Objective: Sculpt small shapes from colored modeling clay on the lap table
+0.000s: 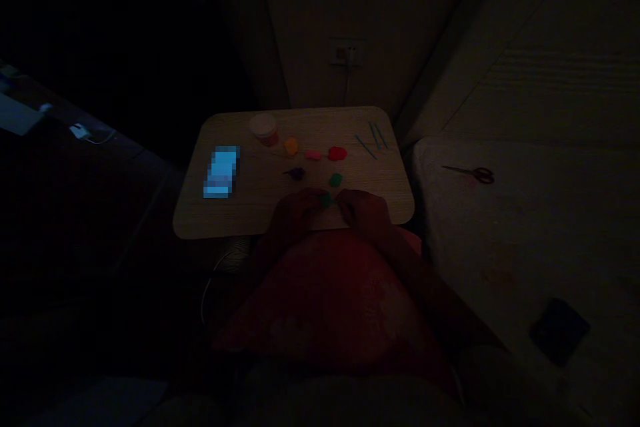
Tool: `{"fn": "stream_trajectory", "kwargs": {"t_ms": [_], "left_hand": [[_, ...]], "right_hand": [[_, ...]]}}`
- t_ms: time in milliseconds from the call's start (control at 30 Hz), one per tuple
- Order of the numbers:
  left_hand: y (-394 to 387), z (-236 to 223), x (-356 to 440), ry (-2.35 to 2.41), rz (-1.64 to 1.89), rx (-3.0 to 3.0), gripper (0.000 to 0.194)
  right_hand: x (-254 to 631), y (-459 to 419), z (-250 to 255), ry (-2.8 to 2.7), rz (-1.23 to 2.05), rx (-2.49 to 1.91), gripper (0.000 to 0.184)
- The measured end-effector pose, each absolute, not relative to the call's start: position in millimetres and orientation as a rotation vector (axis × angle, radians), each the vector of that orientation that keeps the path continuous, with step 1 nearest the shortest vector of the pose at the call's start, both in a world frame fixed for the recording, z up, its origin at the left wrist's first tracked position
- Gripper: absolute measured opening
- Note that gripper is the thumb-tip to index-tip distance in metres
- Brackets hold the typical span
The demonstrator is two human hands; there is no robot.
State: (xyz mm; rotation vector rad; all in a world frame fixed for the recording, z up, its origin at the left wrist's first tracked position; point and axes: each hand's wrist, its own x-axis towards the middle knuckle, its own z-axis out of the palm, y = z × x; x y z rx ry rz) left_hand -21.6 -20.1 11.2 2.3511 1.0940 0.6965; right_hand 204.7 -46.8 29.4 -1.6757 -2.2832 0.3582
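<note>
Both hands are close together at the near edge of a small wooden-topped table [240, 213]. My left hand [297, 208] is closed, its fingertips gripping a small lump of green modelling clay [326, 199]. My right hand [367, 210] is closed in a pinch at the right side of that lump; the dark hides what is between its fingers. Just beyond lies another green clay piece [335, 179]. Farther back sit red clay [337, 153], pink clay [313, 155] and orange clay [291, 145]. A dark purple clay piece [297, 173] with a thin pointed end lies left of the green one.
A lidded tub [264, 128] stands at the table's back left, near a glowing phone-like screen [221, 172]. Thin blue-green sticks [375, 136] lie at the back right. Scissors [481, 175] and a dark object [559, 331] rest on the pale surface to the right. The room is very dark.
</note>
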Motion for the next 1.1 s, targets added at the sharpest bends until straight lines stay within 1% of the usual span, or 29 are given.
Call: {"fn": "stream_trajectory", "kwargs": {"t_ms": [100, 233, 333, 400, 600, 767, 933, 1100], "left_hand": [[-21, 11, -22, 1.102, 0.692, 2.345, 0.032], [-21, 10, -22, 1.096, 0.684, 2.358, 0.039], [-21, 9, -22, 1.098, 0.629, 2.413, 0.048], [-20, 10, -21, 1.093, 0.585, 2.462, 0.052], [-20, 11, -21, 1.128, 0.532, 2.507, 0.045], [-20, 6, -23, 1.083, 0.546, 2.506, 0.052], [-19, 7, -22, 1.086, 0.524, 2.498, 0.051], [-20, 10, -21, 1.093, 0.553, 2.463, 0.046]], "right_hand": [[204, -46, 32, -2.23, 0.301, -1.72, 0.032], [204, -47, 31, -2.195, 0.25, -1.744, 0.034], [203, -49, 29, -2.243, 0.298, -1.733, 0.04], [203, -50, 28, -2.276, 0.347, -1.718, 0.04], [206, -51, 24, -2.248, 0.384, -1.644, 0.033], [207, -50, 23, -2.227, 0.428, -1.595, 0.029], [207, -48, 22, -2.22, 0.457, -1.568, 0.032], [204, -48, 23, -2.233, 0.427, -1.637, 0.037]]}}
